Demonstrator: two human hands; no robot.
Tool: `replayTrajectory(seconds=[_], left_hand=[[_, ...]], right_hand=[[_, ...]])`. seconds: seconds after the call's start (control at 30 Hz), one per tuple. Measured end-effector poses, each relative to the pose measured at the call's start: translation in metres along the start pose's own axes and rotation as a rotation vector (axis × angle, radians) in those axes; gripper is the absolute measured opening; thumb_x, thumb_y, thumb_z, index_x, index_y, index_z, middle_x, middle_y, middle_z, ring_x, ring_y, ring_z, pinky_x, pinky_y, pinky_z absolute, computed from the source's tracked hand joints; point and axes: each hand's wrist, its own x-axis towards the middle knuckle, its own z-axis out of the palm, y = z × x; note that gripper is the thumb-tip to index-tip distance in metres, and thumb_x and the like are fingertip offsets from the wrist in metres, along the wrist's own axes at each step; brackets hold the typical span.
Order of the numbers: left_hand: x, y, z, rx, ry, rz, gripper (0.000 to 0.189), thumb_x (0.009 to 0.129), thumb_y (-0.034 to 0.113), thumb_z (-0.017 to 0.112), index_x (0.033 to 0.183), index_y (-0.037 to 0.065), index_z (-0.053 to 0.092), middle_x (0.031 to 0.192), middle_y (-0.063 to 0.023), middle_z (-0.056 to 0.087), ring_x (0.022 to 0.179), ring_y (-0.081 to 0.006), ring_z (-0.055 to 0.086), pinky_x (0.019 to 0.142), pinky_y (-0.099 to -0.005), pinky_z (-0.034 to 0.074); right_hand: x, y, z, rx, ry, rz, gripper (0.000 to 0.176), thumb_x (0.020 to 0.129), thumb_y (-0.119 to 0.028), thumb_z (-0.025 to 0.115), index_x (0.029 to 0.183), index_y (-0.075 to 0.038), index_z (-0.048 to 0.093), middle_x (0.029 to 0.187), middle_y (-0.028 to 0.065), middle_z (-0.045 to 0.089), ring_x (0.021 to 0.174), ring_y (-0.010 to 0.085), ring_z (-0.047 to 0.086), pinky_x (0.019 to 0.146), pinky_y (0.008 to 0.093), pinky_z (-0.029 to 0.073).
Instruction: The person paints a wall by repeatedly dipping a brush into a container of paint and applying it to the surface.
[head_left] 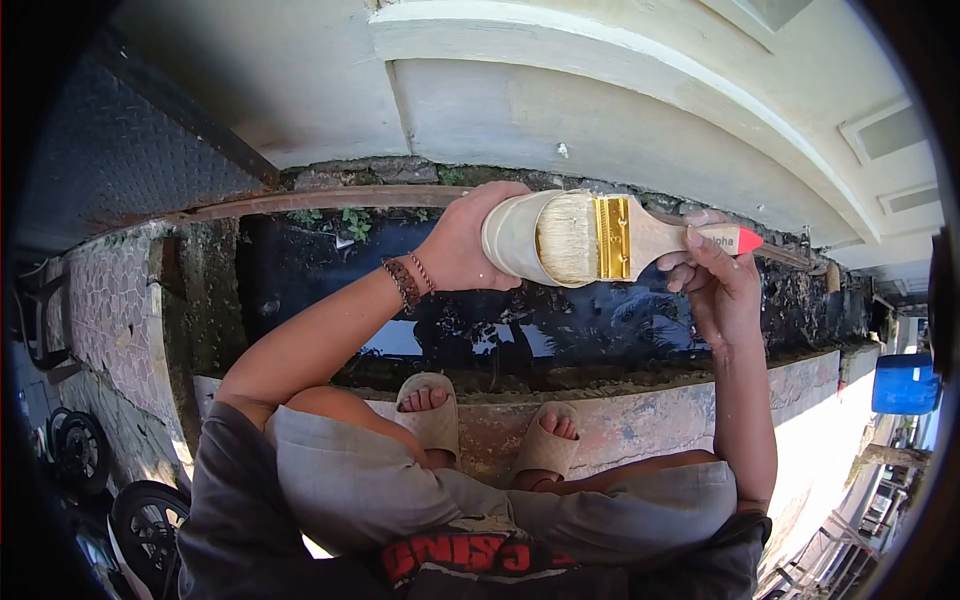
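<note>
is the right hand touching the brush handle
Touching: the head view shows the right hand gripping the brush handle, its thumb lying over the wood.

Pale cup (513,238), tilted, wide red-tipped paintbrush (648,240) — bristles (570,238) at cup's mouth

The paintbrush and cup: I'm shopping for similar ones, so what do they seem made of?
Brush handle: probably wood, by its smooth, pale brown surface. Ferrule: likely metal, by its glossy gold glints. Bristles: fine, pale strands, natural or synthetic unclear. Cup: possibly plastic, pale and smooth-walled.

Both hands (465,240) (722,275) curled, forearms (330,325) (745,410) outstretched
</note>
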Motion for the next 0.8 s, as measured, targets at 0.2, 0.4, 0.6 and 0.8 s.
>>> replayTrajectory(seconds=[0.2, 0.4, 0.6, 0.8], left_hand=[[-0.017, -0.032, -0.009, -0.04, 0.033, -0.127, 0.087, 0.049, 0.016, 0.089, 0.126, 0.007, 0.048, 0.117, -0.0105, 0.06, 0.108, -0.0246, 0.06, 0.096, -0.0358, 0.047], [-0.062, -0.056, -0.039, 0.007, 0.203, -0.264, 0.085, 0.053, 0.015, 0.088, 0.126, 0.007, 0.048, 0.116, -0.0106, 0.062, 0.107, -0.0235, 0.062, 0.094, -0.0349, 0.049], [-0.143, -0.064, -0.04, -0.196, 0.55, -0.433, 0.082, 0.056, 0.015, 0.09, 0.125, 0.002, 0.049, 0.117, -0.0089, 0.062, 0.108, -0.0181, 0.061, 0.095, -0.0338, 0.048], [-0.22, -0.018, -0.064, 0.032, 0.507, -0.685, 0.065, 0.064, 0.021, 0.089, 0.119, 0.007, 0.059, 0.115, -0.0061, 0.065, 0.105, -0.0196, 0.062, 0.092, -0.0338, 0.048]], right_hand=[[0.009, 0.003, -0.005, 0.137, 0.112, 0.02, 0.022, 0.088, -0.007, 0.061, 0.108, 0.001, 0.055, 0.085, 0.0128, 0.064, 0.067, 0.0198, 0.068, 0.052, 0.0242, 0.055], [0.043, 0.014, -0.003, 0.307, 0.0, 0.209, 0.023, 0.092, -0.014, 0.057, 0.109, 0.0, 0.055, 0.093, 0.0145, 0.064, 0.077, 0.021, 0.068, 0.061, 0.027, 0.058], [0.093, 0.08, 0.058, -0.187, -0.173, -0.098, 0.019, 0.094, -0.01, 0.057, 0.108, 0.001, 0.056, 0.099, 0.0115, 0.063, 0.092, 0.021, 0.066, 0.081, 0.032, 0.057], [0.133, 0.154, 0.132, -0.473, -0.291, -0.439, 0.016, 0.093, -0.012, 0.061, 0.104, 0.0, 0.058, 0.104, 0.009, 0.063, 0.089, 0.015, 0.062, 0.078, 0.0284, 0.052]])
